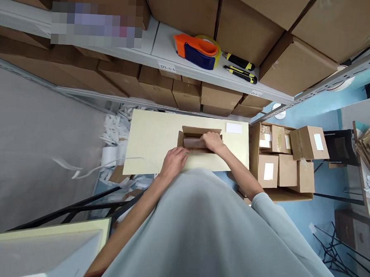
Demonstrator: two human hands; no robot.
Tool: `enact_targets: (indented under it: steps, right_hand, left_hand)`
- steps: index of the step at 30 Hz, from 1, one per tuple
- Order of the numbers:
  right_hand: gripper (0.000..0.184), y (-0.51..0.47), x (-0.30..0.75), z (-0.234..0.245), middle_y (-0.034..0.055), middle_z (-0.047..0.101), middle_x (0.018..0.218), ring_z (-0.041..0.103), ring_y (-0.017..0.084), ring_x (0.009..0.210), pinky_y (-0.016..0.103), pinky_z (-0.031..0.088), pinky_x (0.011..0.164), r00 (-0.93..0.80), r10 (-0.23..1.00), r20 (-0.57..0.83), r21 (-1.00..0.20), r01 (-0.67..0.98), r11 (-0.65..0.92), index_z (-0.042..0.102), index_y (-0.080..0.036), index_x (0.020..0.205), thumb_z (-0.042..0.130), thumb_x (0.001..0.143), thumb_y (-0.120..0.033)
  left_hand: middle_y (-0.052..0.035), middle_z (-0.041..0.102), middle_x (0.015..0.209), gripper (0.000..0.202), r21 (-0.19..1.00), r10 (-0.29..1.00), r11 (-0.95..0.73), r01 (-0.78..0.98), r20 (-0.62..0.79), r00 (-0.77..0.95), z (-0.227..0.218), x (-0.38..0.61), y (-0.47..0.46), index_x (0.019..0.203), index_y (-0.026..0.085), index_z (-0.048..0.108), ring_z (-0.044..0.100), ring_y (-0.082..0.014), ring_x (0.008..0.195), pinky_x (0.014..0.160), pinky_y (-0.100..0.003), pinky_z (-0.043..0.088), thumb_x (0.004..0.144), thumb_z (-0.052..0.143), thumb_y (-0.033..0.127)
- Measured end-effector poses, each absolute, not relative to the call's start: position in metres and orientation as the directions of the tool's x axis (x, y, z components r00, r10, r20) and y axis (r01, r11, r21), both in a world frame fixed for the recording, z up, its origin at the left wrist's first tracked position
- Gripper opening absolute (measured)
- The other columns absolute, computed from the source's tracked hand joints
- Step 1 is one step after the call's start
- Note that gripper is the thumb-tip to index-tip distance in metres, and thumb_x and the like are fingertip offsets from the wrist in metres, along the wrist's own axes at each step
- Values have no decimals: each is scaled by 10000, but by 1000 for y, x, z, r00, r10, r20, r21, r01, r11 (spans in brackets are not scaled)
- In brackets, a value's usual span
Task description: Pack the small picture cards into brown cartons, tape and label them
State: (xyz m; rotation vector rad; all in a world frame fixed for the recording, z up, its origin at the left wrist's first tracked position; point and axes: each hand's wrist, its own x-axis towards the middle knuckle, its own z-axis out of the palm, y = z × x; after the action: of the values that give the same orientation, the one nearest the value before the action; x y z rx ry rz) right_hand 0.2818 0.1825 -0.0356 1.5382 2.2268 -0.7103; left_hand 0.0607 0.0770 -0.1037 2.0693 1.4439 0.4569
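An open cardboard box [200, 131] stands on the cream tabletop [154, 141], its flaps raised and folded outward. At its near left corner, my left hand [174, 159] grips the edge, fingers together. My right hand [212, 140] reaches over the right side into the opening with curled fingers; their tips are hidden. Inside the box a pale, flat piece [192, 143] reaches toward the right hand. I cannot tell whether the fingers hold it. A white label [234, 128] lies on the table behind the box, to the right.
A shelf [146, 41] above the table carries cartons, an orange and blue tape dispenser [196, 50] and two utility knives [240, 67]. To the right, a large carton [254, 158] holds several closed boxes. White scraps [114, 128] pile up left of the table.
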Motion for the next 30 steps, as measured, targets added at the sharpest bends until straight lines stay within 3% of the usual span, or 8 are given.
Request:
enact_targets:
  steps: [3,7,10,13,17,22,26,30]
  right_hand:
    - [305,181,273,-53,239,837,1219,802,268,1117,360,564,962,-329,765,-554,-200,944,261,834,-45,1167,622,965,40]
    - [296,165,292,-53,180,834,1271,788,266,1164,369,583,992,-316,809,-496,-218,947,236,803,-120,1273,609,1054,-73]
    - [347,138,328,-48,136,784,1394,744,255,1264,376,584,1062,-211,943,-259,-330,936,118,726,-192,1423,509,1154,-228]
    - [383,107,361,-54,156,783,1330,762,283,1179,418,625,1018,80,993,-85,-499,860,-112,726,-179,1399,521,1160,-397]
    - [529,82,376,-81,166,739,1458,751,303,1253,448,641,1041,16,973,-230,-679,714,-172,693,-198,1475,695,1059,-526]
    - [810,77,361,-108,173,666,1582,588,362,1512,533,506,1249,-177,937,-300,-678,731,-79,583,-221,1625,883,924,-494]
    - [1016,88,351,-111,181,719,1485,618,342,1447,490,556,1158,-97,935,-341,-613,777,-143,247,-222,1800,819,986,-428]
    - [1371,110,349,-102,168,732,1456,657,340,1389,441,561,1103,-94,907,-411,-535,830,-156,-22,-242,1826,939,864,-425]
  left_hand:
    - [-126,803,1207,256,621,933,-257,741,-41,358,-104,60,75,1133,240,775,715,-342,1171,1032,-500,534,1040,536,245]
    - [-116,814,1126,246,629,940,-246,738,-32,341,-106,60,74,1093,241,775,725,-340,1103,1027,-503,524,1069,540,311]
    - [-113,811,1115,259,656,957,-226,720,10,291,-109,59,76,1076,244,770,714,-341,1119,1039,-504,525,1086,535,353]
    - [-115,798,1111,253,692,974,-199,694,59,220,-112,58,81,1067,249,763,695,-341,1134,1027,-496,544,1088,532,351]
    - [-113,753,1090,192,736,986,-152,659,70,149,-118,61,86,1155,245,750,679,-337,1114,1039,-520,574,1038,613,310]
    - [-136,640,1322,545,792,999,24,610,-40,14,-123,69,88,1448,227,642,712,-295,1125,992,-471,648,905,689,220]
    - [-107,637,1397,399,783,984,-34,621,-82,157,-120,65,92,1293,239,725,742,-254,1069,1060,-433,633,900,658,234]
    - [-90,663,1411,298,796,962,-82,600,-95,257,-116,52,102,1173,247,765,747,-243,1076,1049,-403,634,897,669,305]
